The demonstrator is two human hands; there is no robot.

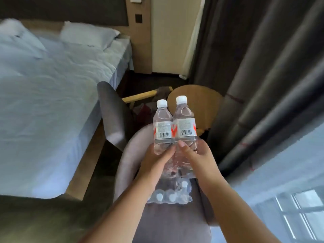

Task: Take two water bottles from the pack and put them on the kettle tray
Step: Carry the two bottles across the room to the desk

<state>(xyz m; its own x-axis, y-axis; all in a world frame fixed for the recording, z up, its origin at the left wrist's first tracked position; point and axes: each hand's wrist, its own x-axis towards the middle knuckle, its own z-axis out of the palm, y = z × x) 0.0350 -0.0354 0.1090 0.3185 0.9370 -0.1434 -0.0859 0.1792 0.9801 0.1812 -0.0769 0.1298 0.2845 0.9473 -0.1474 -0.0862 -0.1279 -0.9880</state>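
Observation:
Two clear water bottles with white caps and red-and-white labels are held upright side by side above a grey armchair. My left hand (156,158) grips the lower part of the left bottle (162,125). My right hand (196,155) grips the lower part of the right bottle (185,121). Below them, on the chair seat, lies the shrink-wrapped pack (170,196) with several white-capped bottles still in it. No kettle tray is in view.
The grey armchair (126,155) holds the pack. A round wooden table (199,100) stands just beyond the bottles. A bed with white sheets (49,102) fills the left. Dark curtains (254,76) and a window (301,216) are on the right.

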